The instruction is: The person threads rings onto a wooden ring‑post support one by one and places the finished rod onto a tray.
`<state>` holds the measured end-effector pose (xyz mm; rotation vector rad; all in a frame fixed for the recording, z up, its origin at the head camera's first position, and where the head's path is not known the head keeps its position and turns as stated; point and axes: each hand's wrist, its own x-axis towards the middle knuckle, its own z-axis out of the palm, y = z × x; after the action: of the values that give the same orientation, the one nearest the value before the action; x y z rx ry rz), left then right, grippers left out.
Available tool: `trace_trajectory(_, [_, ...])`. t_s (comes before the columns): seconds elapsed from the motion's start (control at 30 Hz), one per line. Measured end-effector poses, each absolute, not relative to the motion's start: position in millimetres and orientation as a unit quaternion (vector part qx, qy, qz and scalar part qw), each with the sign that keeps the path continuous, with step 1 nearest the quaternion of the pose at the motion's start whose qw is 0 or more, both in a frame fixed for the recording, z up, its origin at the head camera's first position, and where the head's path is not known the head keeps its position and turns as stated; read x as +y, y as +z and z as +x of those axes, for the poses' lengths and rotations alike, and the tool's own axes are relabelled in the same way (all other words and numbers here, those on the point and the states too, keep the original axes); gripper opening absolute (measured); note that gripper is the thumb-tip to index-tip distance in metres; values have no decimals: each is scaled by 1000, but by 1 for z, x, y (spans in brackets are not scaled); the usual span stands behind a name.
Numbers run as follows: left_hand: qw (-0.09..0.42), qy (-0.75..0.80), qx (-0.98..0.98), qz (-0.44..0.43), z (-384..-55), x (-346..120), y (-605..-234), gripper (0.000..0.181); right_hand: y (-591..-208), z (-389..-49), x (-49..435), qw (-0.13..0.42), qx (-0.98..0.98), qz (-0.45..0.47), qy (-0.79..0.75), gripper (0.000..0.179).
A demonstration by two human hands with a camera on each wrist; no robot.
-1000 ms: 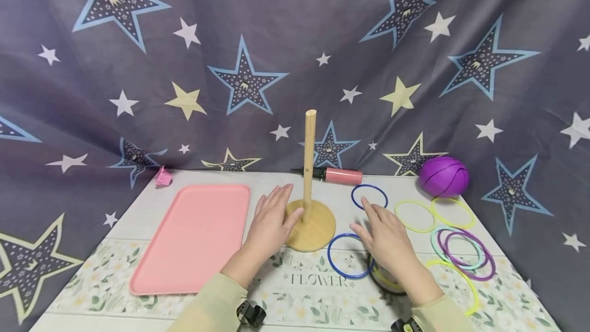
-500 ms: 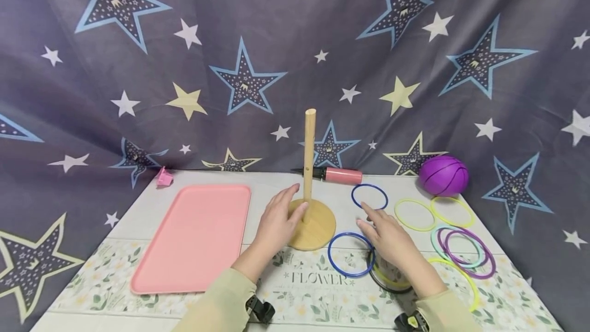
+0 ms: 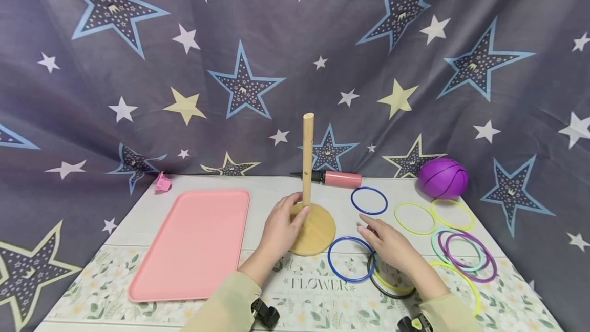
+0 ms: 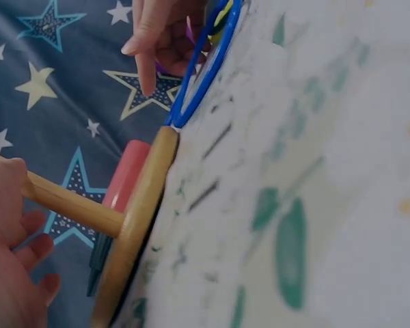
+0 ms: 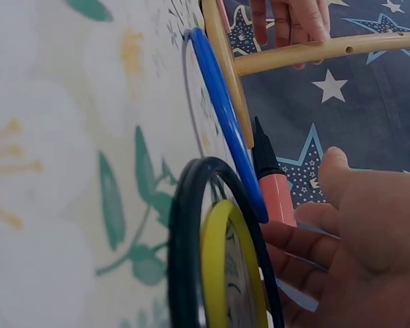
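Observation:
A wooden ring-toss stand (image 3: 308,160) rises upright from a round base in the head view. My left hand (image 3: 281,227) holds its pole low down, thumb in front and fingers behind. In the right wrist view fingertips (image 5: 318,63) show past the pole's edge. My right hand (image 3: 389,245) hovers with loosely spread fingers and nothing in them. Below it on the table lie a blue ring (image 3: 351,282), a black ring (image 3: 392,296) and a yellow ring (image 5: 215,273). Another blue ring (image 3: 369,214) lies beyond its fingertips.
A pink tray (image 3: 189,245) lies left of the stand. Behind stands a pink hand pump (image 3: 341,179); a purple ball (image 3: 443,178) sits at the back right. Yellow, turquoise and purple rings (image 3: 496,268) lie at the right. A small pink object (image 3: 163,182) is back left.
My left hand has moved right and slightly down, closing in around the pole. The right hand has drifted slightly right and lower, showing more of the black and yellow rings.

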<state>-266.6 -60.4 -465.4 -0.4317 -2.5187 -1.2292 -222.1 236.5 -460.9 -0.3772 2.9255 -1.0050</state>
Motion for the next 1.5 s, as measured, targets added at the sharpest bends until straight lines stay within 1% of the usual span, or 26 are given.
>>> trace_trajectory(0.33, [178, -433, -871, -149, -275, -58, -474, 30, -458, -226, 245, 57, 923, -134, -356, 53])
trace_trajectory(0.43, [177, -436, -870, -150, -278, -58, -475, 26, -458, -228, 249, 64, 918, -146, -364, 50])
trace_trajectory(0.57, [173, -445, -866, -148, -278, -57, -476, 21, -459, -230, 250, 71, 910, -163, -373, 51])
trace_trajectory(0.7, [166, -454, -863, -148, -277, -57, -477, 20, -460, -229, 250, 71, 900, -177, -392, 54])
trace_trajectory(0.8, [162, -455, -862, -153, -276, -57, -477, 19, -462, -228, 249, 68, 894, -186, -401, 52])
trace_trajectory(0.87, [160, -457, -861, -157, -275, -58, -478, 18, -464, -227, 248, 66, 895, -184, -401, 47])
trace_trajectory(1.07, [157, -458, -860, -163, -273, -59, -481, 17, -468, -227, 247, 64, 905, -167, -386, 20])
trace_trajectory(1.17, [151, -463, -858, -166, -272, -61, -484, 17, -470, -228, 246, 64, 909, -155, -381, 10])
trace_trajectory(1.3, [141, -476, -853, -162, -271, -61, -486, 19, -471, -228, 247, 55, 912, -143, -381, 4])
trace_trajectory(1.5, [130, -490, -847, -160, -269, -61, -490, 24, -471, -227, 248, 42, 907, -127, -398, 4])
